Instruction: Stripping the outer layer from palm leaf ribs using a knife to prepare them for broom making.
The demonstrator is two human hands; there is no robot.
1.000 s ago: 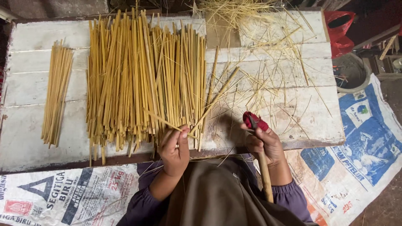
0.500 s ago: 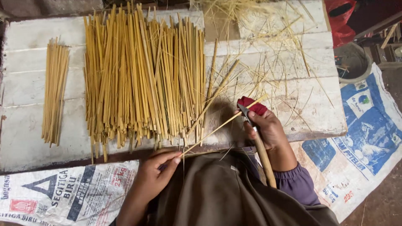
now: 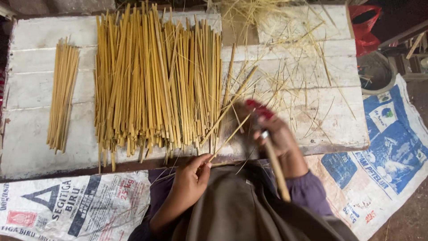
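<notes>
Two hands: left [image 3: 189, 185] pinches one bamboo strip [image 3: 227, 138], right [image 3: 274, 134] grips one knife [image 3: 274, 165].

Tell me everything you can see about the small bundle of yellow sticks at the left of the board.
The small bundle of thin yellow sticks looks like split bamboo or straw, cut to similar length. The sticks lie flat and close together, nearly parallel, slightly fanned at the far end, on the worn white wooden board. It lies apart from the large pile, and neither hand touches it.

You see a worn white plank board [image 3: 40, 134] resting on printed woven sacks [image 3: 383, 151], dim dirt floor [image 3: 408, 223] beyond.
</notes>
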